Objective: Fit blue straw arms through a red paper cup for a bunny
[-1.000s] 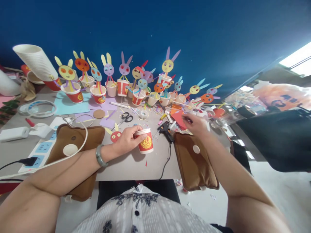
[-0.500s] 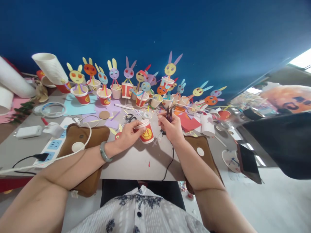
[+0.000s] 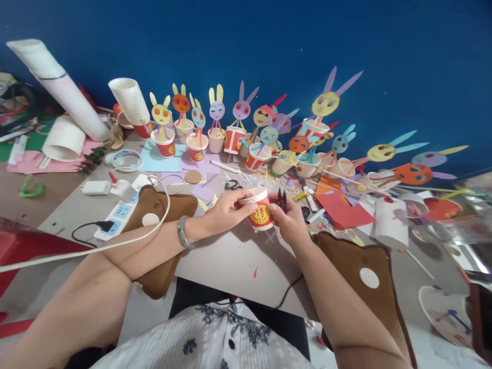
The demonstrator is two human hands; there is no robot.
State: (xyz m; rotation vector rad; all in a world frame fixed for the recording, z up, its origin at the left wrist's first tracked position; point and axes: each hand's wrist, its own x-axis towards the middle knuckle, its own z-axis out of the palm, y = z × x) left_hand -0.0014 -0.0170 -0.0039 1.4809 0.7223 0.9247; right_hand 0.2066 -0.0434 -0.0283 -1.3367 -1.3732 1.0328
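A red and white paper cup (image 3: 261, 214) with a yellow emblem is between my hands above the table. My left hand (image 3: 232, 210) pinches its rim and left side. My right hand (image 3: 291, 219) touches the cup's right side with the thumb and also holds a small dark two-pointed tool (image 3: 282, 200), whose tips point up. The tool's lower part is hidden in the palm. Just behind my left hand, black-handled scissors (image 3: 231, 185) lie on the table.
Paper cups with paper rabbit heads, such as a purple one (image 3: 241, 109), line the blue wall. A power strip (image 3: 121, 211) and brown pad (image 3: 172, 205) are left; red paper (image 3: 348, 207) and another brown pad (image 3: 355, 264) are right.
My right hand has come in against the cup, so thumb and cup now touch. The camera view has turned to the left, and the scene appears shifted right.
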